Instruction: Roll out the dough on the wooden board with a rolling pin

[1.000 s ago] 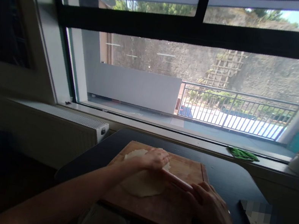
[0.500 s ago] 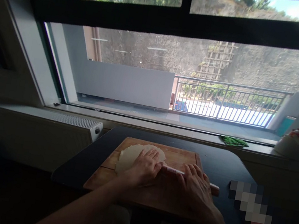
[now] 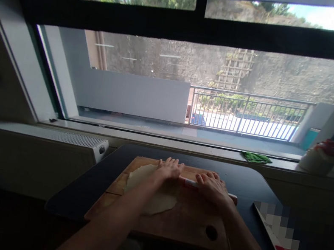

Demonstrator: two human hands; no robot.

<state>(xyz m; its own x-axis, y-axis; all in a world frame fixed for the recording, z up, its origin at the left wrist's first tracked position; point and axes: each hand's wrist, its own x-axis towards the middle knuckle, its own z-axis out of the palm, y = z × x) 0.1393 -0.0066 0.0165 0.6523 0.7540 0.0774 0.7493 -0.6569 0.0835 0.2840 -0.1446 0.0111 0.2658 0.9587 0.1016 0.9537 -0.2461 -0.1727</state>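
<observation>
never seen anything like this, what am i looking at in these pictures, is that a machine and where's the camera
There's no machine here: these are a person's own bare hands. The camera is worn on their head, looking forward and down, so you see roughly what they face, including the window beyond. On a dark table lies a wooden board, and on that a flat pale sheet that looks like dough. The left hand and right hand rest over a slim rolling pin, fingers stretched forward. On the windowsill is a green cloth. An item at the table's right is pixelated, so I can't identify it.
</observation>
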